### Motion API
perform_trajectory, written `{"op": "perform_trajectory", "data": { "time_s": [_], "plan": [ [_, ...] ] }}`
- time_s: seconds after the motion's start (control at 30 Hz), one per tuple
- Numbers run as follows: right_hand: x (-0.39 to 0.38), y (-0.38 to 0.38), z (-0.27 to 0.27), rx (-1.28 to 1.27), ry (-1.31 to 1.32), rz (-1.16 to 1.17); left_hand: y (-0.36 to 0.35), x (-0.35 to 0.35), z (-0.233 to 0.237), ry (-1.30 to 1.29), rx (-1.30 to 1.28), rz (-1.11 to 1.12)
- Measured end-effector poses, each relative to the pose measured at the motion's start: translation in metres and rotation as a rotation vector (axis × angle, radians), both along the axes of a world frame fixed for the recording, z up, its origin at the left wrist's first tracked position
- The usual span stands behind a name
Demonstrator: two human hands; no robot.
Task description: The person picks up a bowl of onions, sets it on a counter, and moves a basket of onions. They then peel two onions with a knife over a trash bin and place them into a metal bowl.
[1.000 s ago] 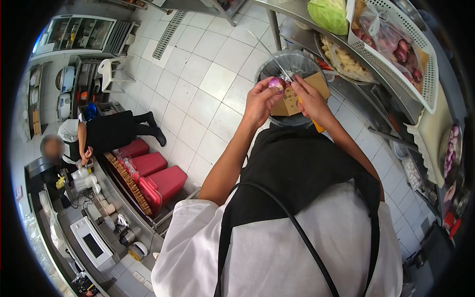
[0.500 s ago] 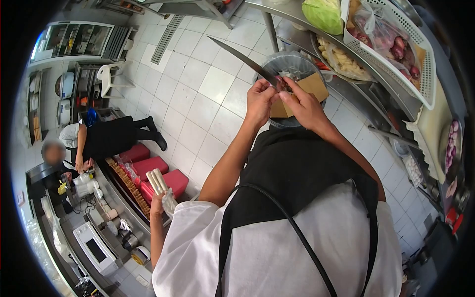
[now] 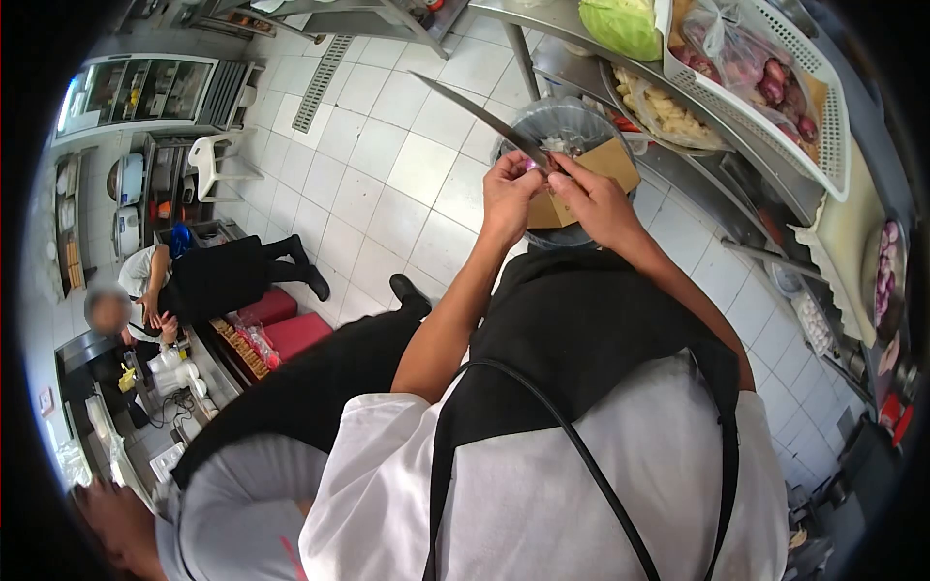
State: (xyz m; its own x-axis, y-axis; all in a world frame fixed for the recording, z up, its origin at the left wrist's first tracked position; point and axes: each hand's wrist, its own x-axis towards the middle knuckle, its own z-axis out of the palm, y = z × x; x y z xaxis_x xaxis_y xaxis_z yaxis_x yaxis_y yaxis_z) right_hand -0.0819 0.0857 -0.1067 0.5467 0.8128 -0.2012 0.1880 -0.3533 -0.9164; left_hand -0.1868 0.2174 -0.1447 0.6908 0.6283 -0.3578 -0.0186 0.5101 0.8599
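Note:
My right hand (image 3: 593,198) grips a long knife (image 3: 481,115), its blade pointing away to the upper left. My left hand (image 3: 511,191) pinches a small purple shallot (image 3: 532,167) near the heel of the blade; most of it is covered by the fingers. Both hands are close together over a bin (image 3: 552,120) lined with clear plastic, which has scraps inside. A piece of brown cardboard (image 3: 612,167) lies across the bin's near right side, under my right hand.
At the upper right, a white basket (image 3: 828,184) of red shallots and a cabbage (image 3: 620,27) sit on a metal table. A plate of peeled shallots (image 3: 886,276) is at the far right. One co-worker (image 3: 218,276) stands left; another person (image 3: 262,484) is right beside me.
A person in grey has come in close on my left, covering the counter; the hand with pale sticks is gone from sight. My hands and the knife have shifted only slightly.

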Motion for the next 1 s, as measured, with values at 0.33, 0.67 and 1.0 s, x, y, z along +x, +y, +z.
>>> {"op": "perform_trajectory", "data": {
  "time_s": [0.33, 0.67, 1.0],
  "plan": [
    [0.021, -0.002, -0.008, -0.046, 0.633, -0.111, 0.003, -0.015, 0.003, -0.115, -0.169, -0.077],
    [0.020, 0.004, -0.008, -0.055, 0.630, -0.086, 0.017, -0.027, -0.022, -0.171, -0.428, 0.065],
    [0.015, 0.003, -0.005, -0.069, 0.551, -0.087, 0.032, -0.038, -0.037, -0.145, -0.430, 0.277]
  ]
}}
